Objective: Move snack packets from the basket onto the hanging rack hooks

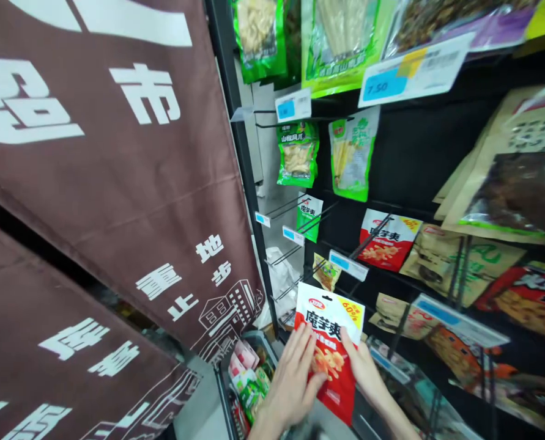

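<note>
A red and white snack bag (334, 366) with a hang hole at its top edge is upright and slightly tilted in front of the rack. My right hand (364, 370) grips its right side, thumb on the front; the other fingers are hidden behind it. My left hand (295, 376) lies on the bag's left front, its fingers stretched out and touching the surface. Just above the bag, a small yellow packet (327, 272) hangs near a price tag (348, 265). A matching red and white bag (386, 240) hangs on a hook up to the right.
Metal hooks (315, 215) with price tags stick out from the black rack. Green packets (298, 156) and brown paper bags (520, 165) hang above and to the right. A basket of packets (221, 391) stands low on the left, beside a brown curtain (162, 171) with white lettering.
</note>
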